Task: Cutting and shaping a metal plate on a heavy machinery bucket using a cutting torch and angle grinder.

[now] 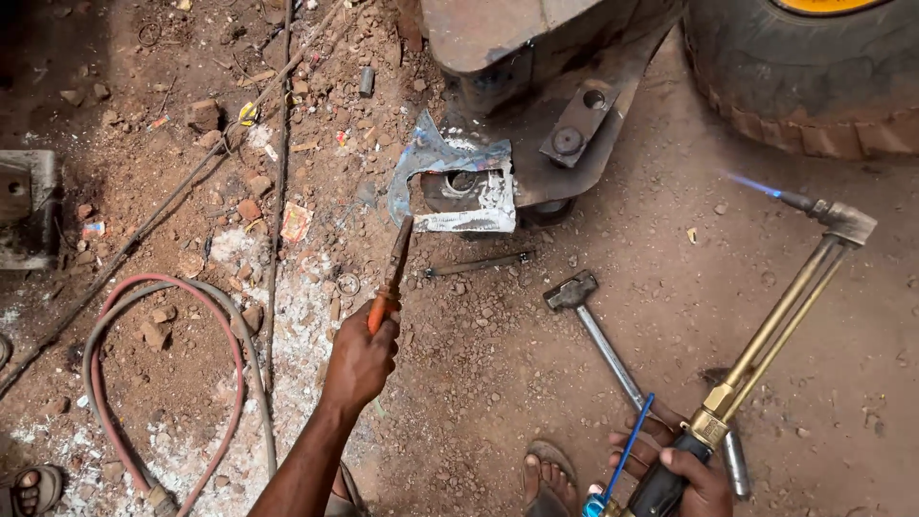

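From the head camera, the ground (pixel 536 383) is bare reddish dirt strewn with stones, scraps and pale ash. A red and grey hose (pixel 168 369) loops on the left, and thin rods (pixel 278 182) run across the dirt above it. A grey block (pixel 24 206) sits at the left edge. At the top stands a rusty metal frame (pixel 536 57) with a bolted bracket (pixel 577 123), and a big tyre (pixel 814 77) fills the upper right corner. A hammer (pixel 598 335) lies on the dirt between the two hands, its head pointing up-left, with a short rod (pixel 479 261) just above it. A sandalled foot (pixel 550 476) shows at the bottom, another (pixel 33 488) at the lower left corner.

The cut steel plate (pixel 450 182), bluish and bright at its edges, lies against the foot of the frame, with a square hole in it. The left hand (pixel 362 362) is closed around the orange grip of pliers (pixel 392 273), whose jaws reach up to the plate's lower left edge; whether they grip it I cannot tell. The right hand (pixel 670 464) is wrapped around the dark handle of a brass cutting torch (pixel 775 321), near the bottom right. Its tip points up-left with a blue flame (pixel 756 185) burning, well apart from the plate and to its right.
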